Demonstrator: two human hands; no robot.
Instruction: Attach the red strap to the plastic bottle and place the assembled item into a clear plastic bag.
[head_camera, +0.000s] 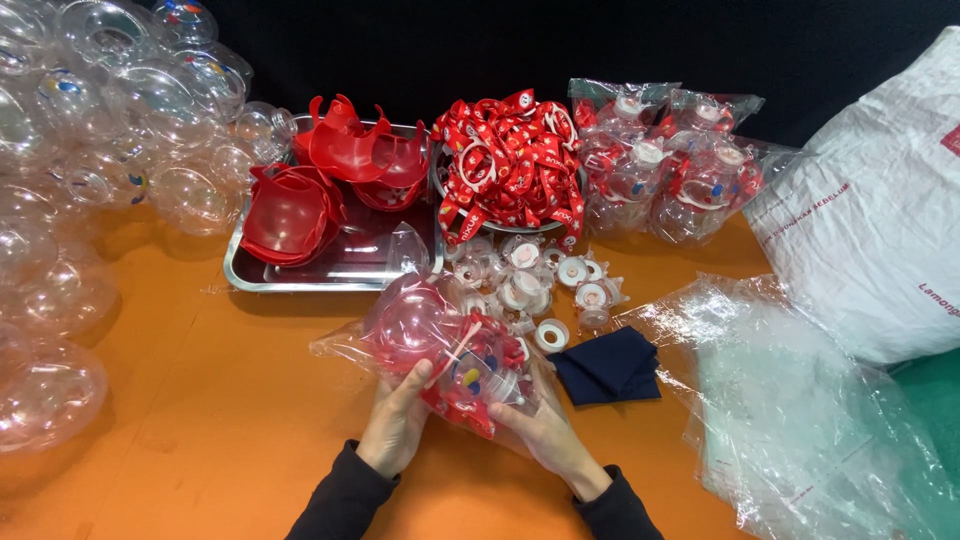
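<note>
Clear bag (440, 345) of red parts (both hands), steel tray (300, 278) of red cups (330, 175)

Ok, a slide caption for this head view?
Both hands, left hand and right hand, hold a clear bagged bottle kit over an orange table, near a steel tray of red parts.
</note>
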